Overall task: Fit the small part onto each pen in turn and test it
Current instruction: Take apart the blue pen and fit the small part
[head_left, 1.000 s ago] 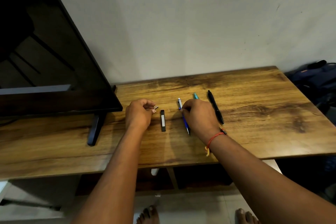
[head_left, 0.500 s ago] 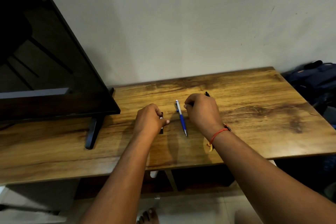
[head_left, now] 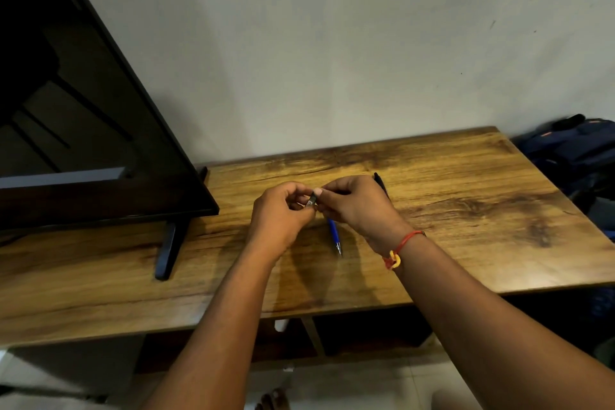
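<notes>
My left hand (head_left: 279, 213) and my right hand (head_left: 352, 203) meet just above the wooden table (head_left: 466, 226). Between their fingertips is a small black part (head_left: 311, 201) with a pale label; both hands pinch it. A blue pen (head_left: 333, 232) lies on the table under my right hand, tip toward me. Behind my right hand, only the top end of a black pen (head_left: 377, 178) shows. The teal pen is out of sight.
A large black TV (head_left: 83, 116) stands on the table's left, its foot (head_left: 168, 253) reaching toward the front edge. A dark blue bag (head_left: 572, 156) lies beyond the table's right end. The wall rises right behind the table.
My left hand picked the small black part up off the table. Both hands rose and came together around it. The blue pen stayed where it lay.
</notes>
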